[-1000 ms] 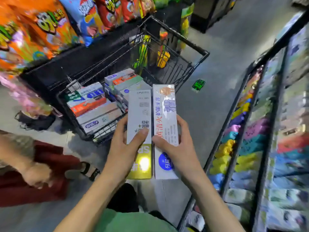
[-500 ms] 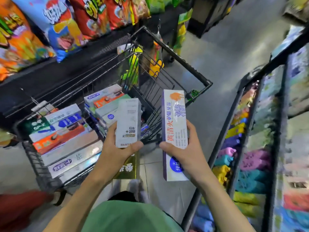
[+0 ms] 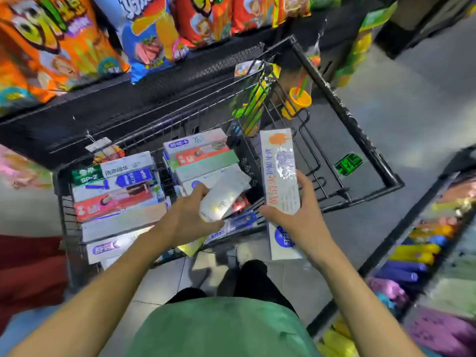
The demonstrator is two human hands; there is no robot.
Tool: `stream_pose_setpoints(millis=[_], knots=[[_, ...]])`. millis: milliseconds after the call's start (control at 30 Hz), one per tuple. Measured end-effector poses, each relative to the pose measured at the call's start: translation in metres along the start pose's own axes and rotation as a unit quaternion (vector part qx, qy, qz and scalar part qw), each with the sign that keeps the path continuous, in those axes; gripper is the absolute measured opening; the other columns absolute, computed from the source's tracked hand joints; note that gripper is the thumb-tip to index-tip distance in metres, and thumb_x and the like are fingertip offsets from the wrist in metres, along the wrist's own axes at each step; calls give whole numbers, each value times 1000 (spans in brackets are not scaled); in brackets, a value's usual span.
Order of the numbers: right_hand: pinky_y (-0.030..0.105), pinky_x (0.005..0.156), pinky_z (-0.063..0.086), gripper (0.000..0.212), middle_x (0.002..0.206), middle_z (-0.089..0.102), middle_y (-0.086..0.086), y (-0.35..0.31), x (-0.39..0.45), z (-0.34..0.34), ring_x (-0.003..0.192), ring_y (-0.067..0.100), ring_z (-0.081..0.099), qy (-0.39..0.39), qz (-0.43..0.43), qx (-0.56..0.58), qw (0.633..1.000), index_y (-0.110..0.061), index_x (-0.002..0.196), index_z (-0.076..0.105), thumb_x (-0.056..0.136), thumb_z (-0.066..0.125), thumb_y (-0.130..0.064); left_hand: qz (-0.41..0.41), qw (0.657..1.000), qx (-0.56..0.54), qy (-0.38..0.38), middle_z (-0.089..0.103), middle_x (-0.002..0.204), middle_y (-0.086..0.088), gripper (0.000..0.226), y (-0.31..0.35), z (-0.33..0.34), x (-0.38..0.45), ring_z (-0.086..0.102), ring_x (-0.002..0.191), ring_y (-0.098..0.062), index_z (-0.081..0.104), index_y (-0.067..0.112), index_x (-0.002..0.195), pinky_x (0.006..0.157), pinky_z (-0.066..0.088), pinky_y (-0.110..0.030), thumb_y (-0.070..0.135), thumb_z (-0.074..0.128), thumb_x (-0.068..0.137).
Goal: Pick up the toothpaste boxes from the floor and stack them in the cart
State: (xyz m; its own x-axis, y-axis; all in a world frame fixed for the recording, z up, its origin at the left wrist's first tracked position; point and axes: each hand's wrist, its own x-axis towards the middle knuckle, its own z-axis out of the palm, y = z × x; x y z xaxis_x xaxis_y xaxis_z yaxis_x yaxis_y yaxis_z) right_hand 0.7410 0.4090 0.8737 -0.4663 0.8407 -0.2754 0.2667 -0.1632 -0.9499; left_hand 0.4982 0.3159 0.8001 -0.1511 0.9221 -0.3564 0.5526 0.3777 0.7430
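Left hand [image 3: 189,215] grips a blurry white toothpaste box [image 3: 222,195], tilted over the boxes stacked in the black wire cart [image 3: 347,119]. Right hand [image 3: 296,215] holds a long white box w/ red Chinese writing & a blue circle [image 3: 280,186], upright at the cart's near edge. One stacked green box reads "SP-2" [image 3: 86,175].

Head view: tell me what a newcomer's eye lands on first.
Two hands over the cart: the left hand holds a white box tilted above the stacked boxes, the right hand holds a long box at the cart's near edge. Bright snack bags line the shelf behind.
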Motion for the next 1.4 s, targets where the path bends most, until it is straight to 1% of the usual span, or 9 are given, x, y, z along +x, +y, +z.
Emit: stream_pose_setpoints(millis=[100, 233, 400, 667, 800, 1033, 1133, 1300, 1400], knots=[[13, 75, 55, 85, 118, 65, -23, 5, 35, -12, 105, -6, 65, -32, 10, -3, 999, -36, 140, 35, 76, 86, -12, 40, 987, 154, -15, 65, 89, 8, 64, -12, 13, 29, 61, 76, -18, 32, 41, 118, 57, 46, -32, 66, 70, 72], [12, 76, 54, 84, 121, 62, -24, 13, 74, -30, 107, -7, 64, -84, 12, -16, 996, -34, 142, 35, 79, 85, -9, 57, 971, 228, -46, 61, 112, -1, 74, -27, 41, 58, 59, 105, -24, 48, 30, 137, 65, 35, -26, 63, 64, 73], [18, 84, 56, 81, 127, 62, -25, 25, 110, -48, 117, 1, 62, -154, 21, -24, 988, -41, 138, 38, 79, 86, -13, -19, 957, 270, -108, 52, 144, -5, 87, -42, 80, 77, 50, 121, -30, 35, 27, 154, 91, 41, -36, 51, 71, 79], [24, 86, 57, 87, 123, 59, -31, 45, 138, -43, 115, -4, 60, -190, 35, -73, 978, -43, 142, 36, 77, 88, -20, -68, 972, 191, -120, 59, 140, 2, 70, -60, 117, 90, 56, 119, -26, 48, 35, 145, 100, 46, -42, 37, 75, 80], [41, 96, 57, 89, 133, 58, -19, 56, 139, -38, 123, 6, 59, -196, 40, -76, 977, -43, 143, 35, 73, 88, -29, -63, 980, 163, -99, 63, 129, -4, 65, -77, 128, 99, 55, 116, -26, 54, 30, 139, 98, 41, -36, 33, 77, 78], [44, 95, 57, 88, 133, 61, -15, 69, 130, -33, 121, 11, 62, -187, 39, -84, 978, -45, 141, 36, 73, 89, -31, -107, 979, 137, -102, 49, 134, -5, 60, -89, 147, 108, 41, 128, -28, 50, 21, 145, 111, 36, -36, 21, 72, 89], [45, 97, 56, 87, 132, 63, -14, 72, 128, -32, 120, 12, 64, -180, 39, -83, 979, -45, 142, 36, 74, 88, -26, -126, 983, 109, -79, 52, 126, -9, 50, -86, 147, 109, 50, 120, -30, 54, 14, 139, 102, 44, -33, 8, 64, 90], [40, 97, 57, 86, 132, 63, -17, 72, 125, -30, 119, 7, 64, -179, 48, -82, 979, -50, 139, 35, 75, 87, -26, -192, 965, 178, -14, 61, 125, -3, 43, -85, 128, 88, 56, 118, -26, 57, 23, 127, 94, 51, -38, 38, 67, 89], [42, 99, 56, 87, 131, 64, -16, 71, 126, -27, 120, 7, 63, -174, 49, -84, 980, -48, 139, 36, 75, 88, -23, -287, 956, 59, 30, 67, 120, -8, 39, -96, 111, 71, 61, 110, -28, 60, 17, 116, 91, 50, -36, 43, 72, 89]])
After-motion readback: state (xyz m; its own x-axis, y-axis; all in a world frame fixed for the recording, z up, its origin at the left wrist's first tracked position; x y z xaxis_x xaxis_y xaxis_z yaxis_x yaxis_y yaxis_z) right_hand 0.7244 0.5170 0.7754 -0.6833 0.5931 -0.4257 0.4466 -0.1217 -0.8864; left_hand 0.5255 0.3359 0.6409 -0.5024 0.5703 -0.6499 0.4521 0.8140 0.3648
